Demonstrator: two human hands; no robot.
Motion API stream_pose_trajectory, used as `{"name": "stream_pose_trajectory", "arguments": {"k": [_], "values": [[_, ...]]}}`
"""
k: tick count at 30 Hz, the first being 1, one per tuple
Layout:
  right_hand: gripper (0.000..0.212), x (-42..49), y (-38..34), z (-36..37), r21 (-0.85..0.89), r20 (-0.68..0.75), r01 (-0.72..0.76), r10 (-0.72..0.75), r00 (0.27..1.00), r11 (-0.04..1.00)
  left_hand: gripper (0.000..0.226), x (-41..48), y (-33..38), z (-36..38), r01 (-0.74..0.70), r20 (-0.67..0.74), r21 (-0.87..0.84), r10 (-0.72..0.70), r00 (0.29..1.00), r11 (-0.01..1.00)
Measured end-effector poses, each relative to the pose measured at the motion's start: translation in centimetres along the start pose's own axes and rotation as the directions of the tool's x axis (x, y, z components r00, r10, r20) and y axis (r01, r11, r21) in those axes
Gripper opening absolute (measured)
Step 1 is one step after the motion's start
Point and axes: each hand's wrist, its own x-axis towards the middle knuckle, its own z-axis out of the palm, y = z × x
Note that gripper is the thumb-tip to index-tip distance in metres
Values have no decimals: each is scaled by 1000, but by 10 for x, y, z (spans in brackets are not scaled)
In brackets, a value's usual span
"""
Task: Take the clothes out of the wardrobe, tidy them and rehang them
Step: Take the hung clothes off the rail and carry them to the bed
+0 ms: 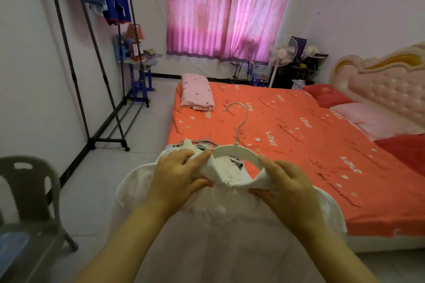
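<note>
Holding entry: white garment, which is hanging in front of the near left corner of the bed, with its short sleeves spreading out to either side.

Left hand: is gripping bunched cloth at the garment's neck, fingers and thumb closed round the fold, right at the left end of the hanger.

Right hand: is pinching the opposite fold of the neck, fingers curled on the cloth, touching the hanger's right end.

Hanger, white with a metal hook: is sitting between the two hands, its curved bar arching above the neckline and both ends running into the cloth at the fingertips. The hook is standing upright over the bed's orange sheet and curling to the left. How far the ends are reaching inside the shoulders cannot be told.

Heap of pale cloth: is lying on the bed's near left corner, just beyond the left hand.

Pink pillow: is lying at the bed's far left corner.

Headboard: is rising along the bed's right side.

Clothes rack: is standing left of the bed, across a strip of floor, with blue clothes draping over its top rail.

Grey chair: is standing well left of the bed.

Pink curtains: are hanging on the wall beyond the bed.
</note>
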Motion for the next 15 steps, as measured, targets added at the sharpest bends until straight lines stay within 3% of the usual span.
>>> {"name": "stream_pose_trajectory", "arguments": {"k": [15], "values": [[65,120,153,194,228,119,6,-34,992,974,57,123,-107,161,180,56,139,-189,980,974]]}}
